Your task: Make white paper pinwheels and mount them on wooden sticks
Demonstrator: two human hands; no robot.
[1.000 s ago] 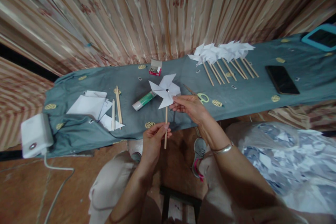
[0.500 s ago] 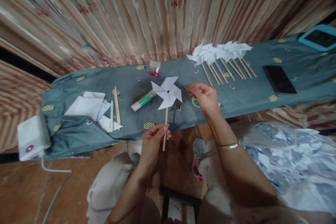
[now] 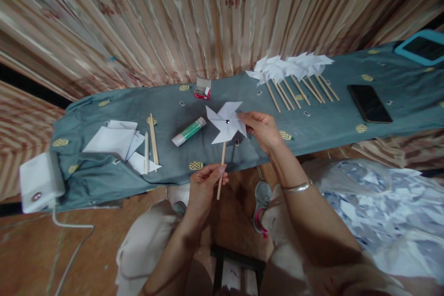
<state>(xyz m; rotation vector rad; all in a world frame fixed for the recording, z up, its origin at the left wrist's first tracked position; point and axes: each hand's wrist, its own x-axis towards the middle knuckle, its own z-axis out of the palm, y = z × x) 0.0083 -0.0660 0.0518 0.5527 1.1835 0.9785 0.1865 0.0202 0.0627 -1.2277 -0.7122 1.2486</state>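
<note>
Left hand [image 3: 208, 181]: pinched wooden stick [image 3: 223, 151] narrowly.
Right hand [image 3: 262, 129]: touched white pinwheel [image 3: 225, 120] at three o'clock; closure, cannot tell.
Green-white tube [image 3: 189, 132]: lay at pinwheel's nine o'clock.

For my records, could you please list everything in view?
paper pinwheel on stick: one, white, handheld
lying paper pinwheels: several, white, behind
paper pieces: several, white, left
wooden sticks: two, tan, left
slim rod: one, white, left
tube: one, green-white, centre
open cardboard box: one, red-white, centre
phone: one, black, right
framed tablet: one, blue, rightmost
boxy device: one, white, leftmost
patterned tablecloth: one, teal, centre
pleated curtain: one, brownish, behind
plastic scrap bag: one, clear, right
stool: one, dark, bottom
bangle: one, silver, right wrist
shoes: two, grey, below
left hand: one, on stick
right hand: one, at blade
</note>
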